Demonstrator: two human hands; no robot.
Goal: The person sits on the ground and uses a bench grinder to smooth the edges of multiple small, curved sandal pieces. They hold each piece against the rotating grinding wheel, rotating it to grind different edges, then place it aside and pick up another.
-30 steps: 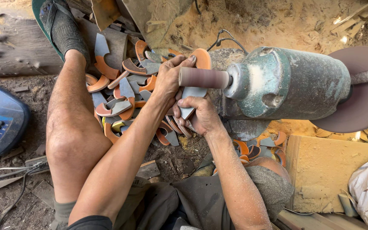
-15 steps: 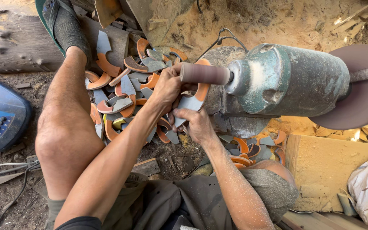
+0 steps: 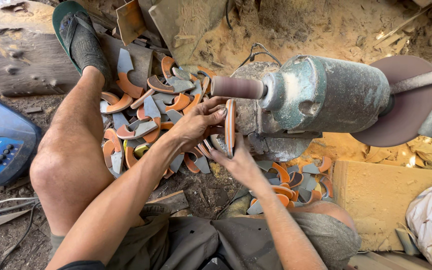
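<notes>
Sawdust floor: my left hand [image 3: 196, 125] and right hand [image 3: 236, 162] pinch the orange-edged piece [image 3: 230, 127] near the sanding drum [image 3: 237, 87]; fingers could graze it.

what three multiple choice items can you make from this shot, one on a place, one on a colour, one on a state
1. Where is the curved piece that both hands hold?
A. just below the sanding drum
B. on the blue device
C. on the sanding disc

2. What colours are the loose curved pieces heaped on the ground?
A. green and white
B. orange and grey
C. black and yellow

3. How does the held piece sit?
A. flat on the ground
B. buried in the heap
C. on edge, pinched between the left hand and right hand

Answers:
1 A, the piece sits right under the drum that sticks out of the motor housing.
2 B, the heap shows orange faces and grey ones.
3 C, its thin orange edge faces the camera, with fingers on both sides.
</notes>
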